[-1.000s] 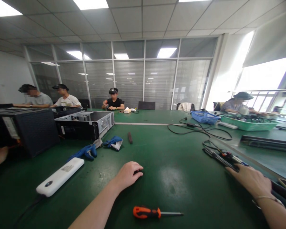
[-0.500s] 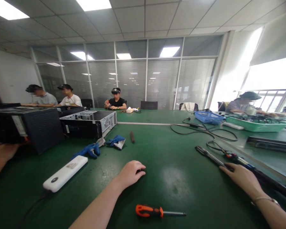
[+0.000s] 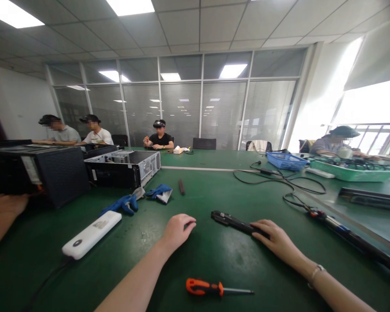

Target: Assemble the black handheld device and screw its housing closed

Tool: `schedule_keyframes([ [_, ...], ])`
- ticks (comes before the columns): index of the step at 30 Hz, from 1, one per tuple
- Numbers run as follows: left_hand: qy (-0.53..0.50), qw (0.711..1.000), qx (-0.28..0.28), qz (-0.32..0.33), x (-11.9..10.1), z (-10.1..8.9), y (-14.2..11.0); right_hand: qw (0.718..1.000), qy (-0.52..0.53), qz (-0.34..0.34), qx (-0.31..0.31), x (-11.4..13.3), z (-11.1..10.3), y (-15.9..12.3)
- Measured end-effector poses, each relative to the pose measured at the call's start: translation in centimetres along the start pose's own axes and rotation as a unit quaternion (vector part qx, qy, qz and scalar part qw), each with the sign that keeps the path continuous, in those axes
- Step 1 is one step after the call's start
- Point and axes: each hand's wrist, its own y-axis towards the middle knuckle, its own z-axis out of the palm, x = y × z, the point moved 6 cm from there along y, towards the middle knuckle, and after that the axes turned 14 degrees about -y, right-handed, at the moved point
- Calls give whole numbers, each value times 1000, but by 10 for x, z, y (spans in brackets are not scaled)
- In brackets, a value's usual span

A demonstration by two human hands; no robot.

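My right hand (image 3: pixel 274 237) is closed on the near end of a long, narrow black part (image 3: pixel 235 222), whose far end points left over the green table. What kind of part it is I cannot tell. My left hand (image 3: pixel 179 229) rests to the left of that part, its fingers curled in towards the thumb. The inside of its grasp is hidden. An orange and black screwdriver (image 3: pixel 211 287) lies near the front edge, its shaft pointing right, apart from both hands.
At left stand a black computer case (image 3: pixel 68 177), an open case (image 3: pixel 123 171), blue gloves (image 3: pixel 125 203) and a white power bank-like block (image 3: pixel 92 234). Another person's hand (image 3: pixel 6 208) touches the black case. Cables (image 3: pixel 266 173), blue basket (image 3: pixel 287 162) and green basket (image 3: pixel 355 171) lie right.
My right hand has brought the black part leftward, away from the long bar with wires, towards the middle in front of me. My left hand has barely moved, its fingertips drawing closer together.
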Motion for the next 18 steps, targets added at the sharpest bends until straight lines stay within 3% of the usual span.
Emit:
schedule_keyframes([
  [4, -28, 997, -67, -23, 6, -10, 1, 998, 30, -44, 26, 40, 3, -1],
  [9, -76, 989, -109, -58, 16, -13, 2, 992, 70, -91, 60, 76, 1, -5],
  [13, -122, 983, -104, -87, 22, -9, 2, 985, 103, -109, 88, 93, -4, -10],
  [18, -164, 979, -64, -108, 26, -2, 3, 982, 111, -114, 97, 98, -9, -13],
])
